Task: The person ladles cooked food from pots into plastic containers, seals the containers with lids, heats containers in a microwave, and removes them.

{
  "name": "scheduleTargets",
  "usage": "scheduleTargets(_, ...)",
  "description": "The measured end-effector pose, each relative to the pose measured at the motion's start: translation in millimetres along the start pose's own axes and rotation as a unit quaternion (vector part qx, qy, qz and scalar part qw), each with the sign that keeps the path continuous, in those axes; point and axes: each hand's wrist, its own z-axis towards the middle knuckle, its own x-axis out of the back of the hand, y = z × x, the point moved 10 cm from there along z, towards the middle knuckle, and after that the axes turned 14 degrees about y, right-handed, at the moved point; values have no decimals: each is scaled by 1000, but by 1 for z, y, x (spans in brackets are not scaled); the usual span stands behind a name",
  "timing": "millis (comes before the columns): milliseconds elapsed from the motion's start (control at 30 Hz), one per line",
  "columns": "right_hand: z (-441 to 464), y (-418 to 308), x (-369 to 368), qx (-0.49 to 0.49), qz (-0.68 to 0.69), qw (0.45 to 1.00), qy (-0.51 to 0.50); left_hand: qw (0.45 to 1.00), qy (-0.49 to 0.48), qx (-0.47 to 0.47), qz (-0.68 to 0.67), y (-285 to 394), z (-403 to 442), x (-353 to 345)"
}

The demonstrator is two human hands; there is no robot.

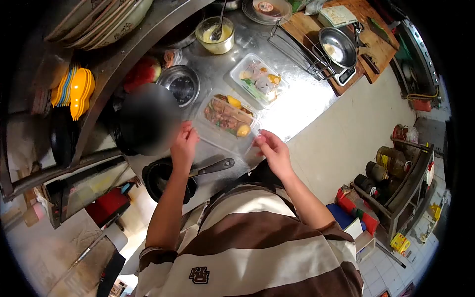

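Note:
A clear plastic lid (217, 142) spans the gap between my hands, over the near side of a clear food container (204, 107). Meat and yellow chunks (228, 118) fill that container. My left hand (184, 143) has its fingers closed at the lid's left edge. At the right edge, my right hand (273, 152) pinches the lid between thumb and fingers. Just beyond lies a second clear container (237, 74) with pale, yellow and green food in it.
A steel bowl (196, 94) and a glass bowl of yellow mix (220, 47) stand behind on the metal counter (307, 106). A black pan with a handle (213, 167) lies by my left forearm. At the far right are a small pan (338, 47) and cutting board (381, 37).

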Motion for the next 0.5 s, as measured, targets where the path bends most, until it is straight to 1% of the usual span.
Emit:
scheduleTargets(67, 13, 2, 1, 46, -61, 996, 35, 997, -27, -46, 51, -2, 8, -11)
scheduleTargets(100, 19, 2, 5, 59, -80, 993, 69, 994, -19, -72, 77, -2, 13, -14)
scheduleTargets(200, 33, -3, 4, 110, -138, 980, 96, 980, 4, -137, 144, 5, 22, -26)
scheduleTargets(300, 46, 5, 5, 121, -151, 975, 109, 968, 6, -173, 180, 9, 30, -34)
scheduleTargets(367, 48, 12, 5, 68, -113, 984, 120, 965, -1, -184, 188, -1, 38, -38)
scheduleTargets(467, 53, 16, 3, 19, -69, 989, 132, 981, -20, -107, 157, -28, 49, -45)
scheduleTargets(500, 54, 19, 2, 5, -57, 989, 134, 983, -22, -108, 146, -32, 51, -46)
